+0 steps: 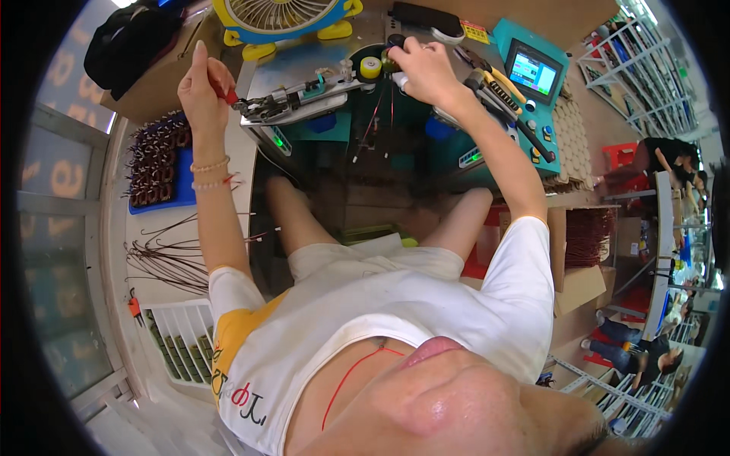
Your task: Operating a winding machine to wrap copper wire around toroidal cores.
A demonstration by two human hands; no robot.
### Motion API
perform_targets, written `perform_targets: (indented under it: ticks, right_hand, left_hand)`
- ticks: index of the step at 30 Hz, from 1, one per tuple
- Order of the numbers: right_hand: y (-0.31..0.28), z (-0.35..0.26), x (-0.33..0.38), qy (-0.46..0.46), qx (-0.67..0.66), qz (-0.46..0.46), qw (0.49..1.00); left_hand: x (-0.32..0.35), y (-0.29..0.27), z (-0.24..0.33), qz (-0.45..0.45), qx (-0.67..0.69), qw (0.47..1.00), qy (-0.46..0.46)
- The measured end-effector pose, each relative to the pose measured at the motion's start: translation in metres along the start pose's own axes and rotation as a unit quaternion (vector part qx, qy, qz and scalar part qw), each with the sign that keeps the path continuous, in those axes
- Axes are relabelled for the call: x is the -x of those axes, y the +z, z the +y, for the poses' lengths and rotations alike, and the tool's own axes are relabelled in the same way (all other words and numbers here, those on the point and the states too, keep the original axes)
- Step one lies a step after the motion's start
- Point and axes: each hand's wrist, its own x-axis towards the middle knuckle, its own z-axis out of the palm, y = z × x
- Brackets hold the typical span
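Left hand: The left hand (pixel 204 93) has its fingers curled beside a small red plastic handle (pixel 230 97) at the end of a jointed grey metal arm (pixel 293 100). Contact appears likely; a firm grip cannot be confirmed.
Right hand: The right hand (pixel 430 72) bends its fingers down over the machine. Its fingertips are partly hidden; whether they grip anything cannot be told.
Hanging wires: Thin dark-red wires with pale ends (pixel 392 100) hang just below the right hand's fingers. Their lower ends are free; their upper attachment is unclear.
Yellow roll: A round, pale-yellow roll (pixel 370 68) sits just left of the right hand's fingers.
Control box: A teal housing with a lit screen (pixel 532 74) stands to the right of the right hand.
Blue tray: A shallow blue plastic tray (pixel 185 171) lies to the left of the left hand and nearer the body, carrying rows of dark brown parts with short leads (pixel 158 156).
Loose wires: Long brown wires (pixel 169 254) lie on the white bench (pixel 242 167), nearer the body than the tray.
Progress, done: Judged as mid-cycle, with the wires placed at the machine. Whether the tray's parts are finished or waiting cannot be told.
Progress, left: The wires are not yet clear of the machine; the loose wires lie unhandled.
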Motion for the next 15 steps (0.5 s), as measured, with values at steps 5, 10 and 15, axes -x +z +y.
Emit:
perform_targets:
  ticks: [5,10,15]
  right_hand:
    - [-0.098,-0.020,0.008,-0.060,-0.109,0.104,0.987]
    - [-0.099,-0.082,0.067,-0.182,-0.108,0.067,0.975]
    - [-0.084,-0.102,0.115,-0.079,-0.414,-0.005,0.907]
  left_hand:
    - [0.014,0.016,-0.008,0.014,-0.298,0.954,0.042]
    - [0.118,0.113,-0.036,-0.220,-0.262,0.936,0.084]
    - [0.199,0.113,-0.085,-0.142,-0.039,0.974,-0.170]
